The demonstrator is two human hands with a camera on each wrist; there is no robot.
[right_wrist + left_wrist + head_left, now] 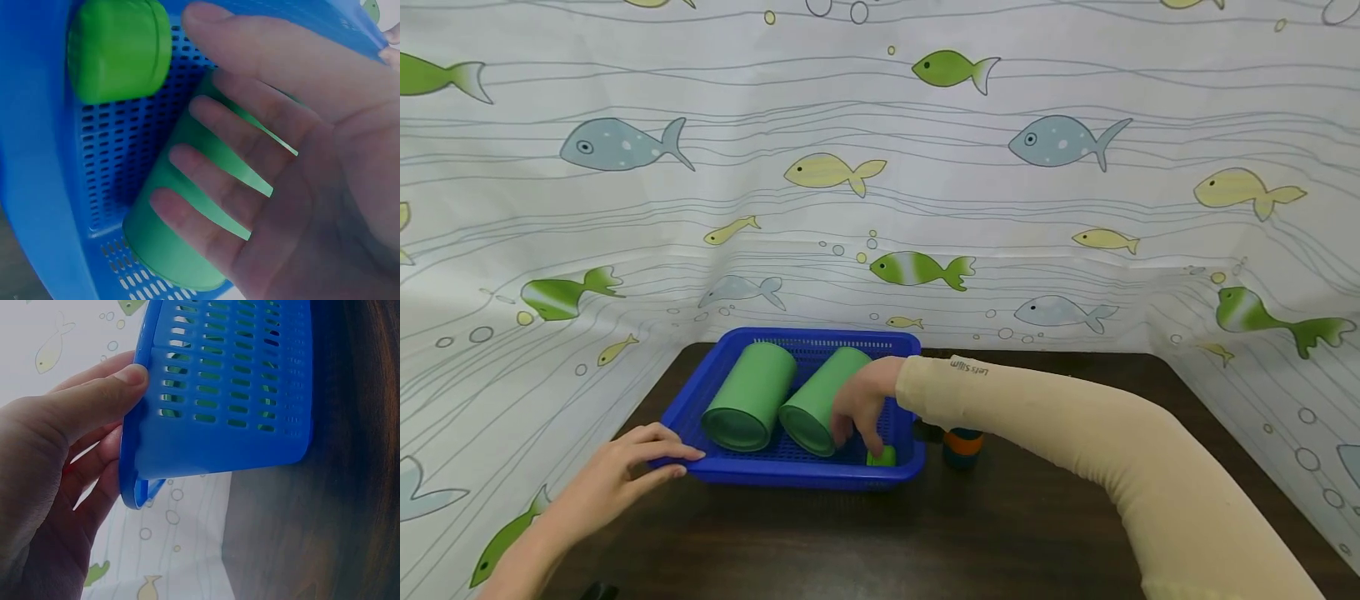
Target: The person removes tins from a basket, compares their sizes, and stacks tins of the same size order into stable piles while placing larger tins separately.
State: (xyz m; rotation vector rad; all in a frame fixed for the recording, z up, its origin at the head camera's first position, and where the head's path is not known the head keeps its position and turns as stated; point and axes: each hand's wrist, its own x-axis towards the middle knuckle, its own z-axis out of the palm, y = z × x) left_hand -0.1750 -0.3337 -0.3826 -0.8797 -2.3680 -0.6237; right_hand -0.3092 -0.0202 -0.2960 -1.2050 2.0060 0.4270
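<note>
A blue plastic basket (797, 475) with slotted walls stands on the dark table. Two large green cylinders (752, 387) lie side by side inside it. My left hand (625, 471) pinches the rim at the near left corner; in the left wrist view the thumb (132, 375) presses the rim from outside. Over the right part of the basket is my right hand (861, 404), its fingers spread and holding nothing. Just off its thumb, a small bright green cylindrical piece (119, 50) sits by the basket wall. The right-hand green cylinder (181, 206) lies behind those fingers.
To the right of the basket stands a teal and orange object (964, 446), partly covered by the right sleeve (1037, 408). A fish-patterned sheet (880, 208) encloses the back and sides of the table. A small dark item (599, 591) shows at the bottom left.
</note>
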